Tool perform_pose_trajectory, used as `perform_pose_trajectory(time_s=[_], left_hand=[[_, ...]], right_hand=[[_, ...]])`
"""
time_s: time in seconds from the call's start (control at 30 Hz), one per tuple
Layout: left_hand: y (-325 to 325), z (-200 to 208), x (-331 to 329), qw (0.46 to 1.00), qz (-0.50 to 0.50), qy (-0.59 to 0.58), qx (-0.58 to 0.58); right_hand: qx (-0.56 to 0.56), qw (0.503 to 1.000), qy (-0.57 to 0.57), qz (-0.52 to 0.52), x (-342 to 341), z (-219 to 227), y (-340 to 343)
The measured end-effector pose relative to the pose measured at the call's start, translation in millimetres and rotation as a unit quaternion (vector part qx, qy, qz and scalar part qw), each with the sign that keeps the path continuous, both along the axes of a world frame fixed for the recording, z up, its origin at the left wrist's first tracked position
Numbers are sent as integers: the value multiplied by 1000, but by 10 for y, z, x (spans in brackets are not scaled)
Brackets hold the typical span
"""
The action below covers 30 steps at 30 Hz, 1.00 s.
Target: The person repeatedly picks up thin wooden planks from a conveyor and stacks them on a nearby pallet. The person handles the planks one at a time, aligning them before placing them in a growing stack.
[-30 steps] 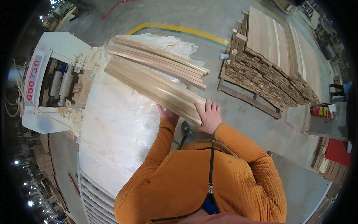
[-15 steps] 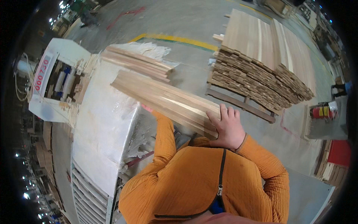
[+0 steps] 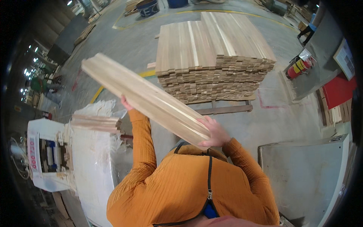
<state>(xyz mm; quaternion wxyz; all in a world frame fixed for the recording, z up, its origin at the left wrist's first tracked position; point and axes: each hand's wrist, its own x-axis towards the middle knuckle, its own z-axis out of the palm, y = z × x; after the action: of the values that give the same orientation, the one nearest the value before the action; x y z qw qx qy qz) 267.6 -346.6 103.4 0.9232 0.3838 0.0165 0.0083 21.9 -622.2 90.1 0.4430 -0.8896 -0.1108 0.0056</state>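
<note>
A bundle of long wooden strips spans the space in front of my chest, tilted with its far end up to the left. My left hand grips its near edge around the middle; most of those fingers are hidden beneath the wood. At the near right end, my right hand is closed round the bundle, thumb on the near side and fingers over the top. Beyond it stands a tall stack of wooden strips on a pallet.
At the left, a white machine adjoins a pale work table with more wooden strips on it. A grey metal panel stands close on my right. Farther right are a fire extinguisher and a person.
I have turned to the right, so the stack now sits ahead of me. The bundle has come off the table side with both hands and is held over the floor.
</note>
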Motion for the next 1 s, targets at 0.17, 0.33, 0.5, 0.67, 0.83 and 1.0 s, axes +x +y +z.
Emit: perform_pose_trajectory(time_s=[0.17, 0.33, 0.5, 0.67, 0.83, 1.0], left_hand=[[-1457, -216, 976, 978, -172, 115, 11], [-2791, -469, 2073, 928, -313, 175, 98], [-3707, -787, 3255, 875, -393, 204, 196], [-4220, -1273, 3897, 815, -402, 201, 366], [-4580, -1731, 3955, 819, -434, 274, 256], [-4626, -1963, 3929, 857, -407, 267, 169]], right_hand=[[234, 965, 55, -104, 308, -501, -439], [459, 864, 101, -179, 1138, -888, -740], [505, 816, 111, -258, 2199, -1169, -1099], [490, 794, 157, -325, 3025, -1612, -1437], [547, 730, 159, -377, 3074, -1844, -1544], [805, 324, 99, -487, 2977, -2021, -1162]])
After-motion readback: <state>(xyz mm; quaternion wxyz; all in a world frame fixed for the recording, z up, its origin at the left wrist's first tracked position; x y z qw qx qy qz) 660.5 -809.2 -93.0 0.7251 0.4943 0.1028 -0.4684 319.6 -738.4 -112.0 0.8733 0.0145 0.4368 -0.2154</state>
